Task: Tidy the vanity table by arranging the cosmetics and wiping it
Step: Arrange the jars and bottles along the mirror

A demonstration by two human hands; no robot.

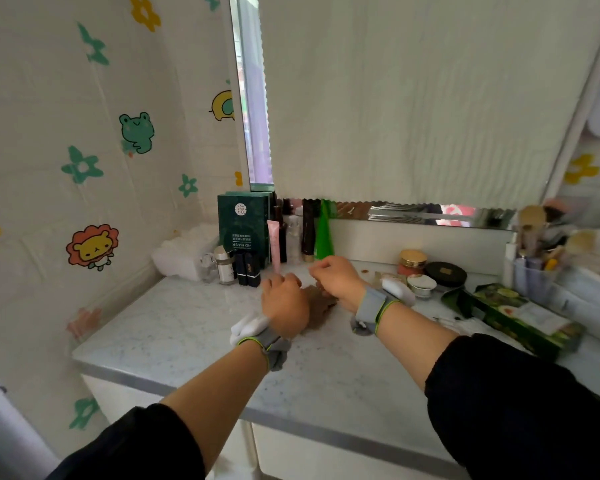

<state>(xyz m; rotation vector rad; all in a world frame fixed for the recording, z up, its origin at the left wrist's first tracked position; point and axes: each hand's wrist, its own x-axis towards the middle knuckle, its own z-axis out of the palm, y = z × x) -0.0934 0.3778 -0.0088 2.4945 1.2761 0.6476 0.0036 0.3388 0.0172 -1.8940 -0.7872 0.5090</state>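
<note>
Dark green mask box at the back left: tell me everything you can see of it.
The dark green mask box looks like printed card, with a round white logo and pale lettering, all upside down, so it stands inverted. It is on end at the back of the marbled tabletop, in front of the mirror. Two dark cases stand before its foot; a pink tube stands by its right edge.

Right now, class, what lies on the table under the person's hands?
A brown patch shows between left hand and right hand; white cloth pokes out beneath the left wrist. How far either runs underneath is covered.
</note>
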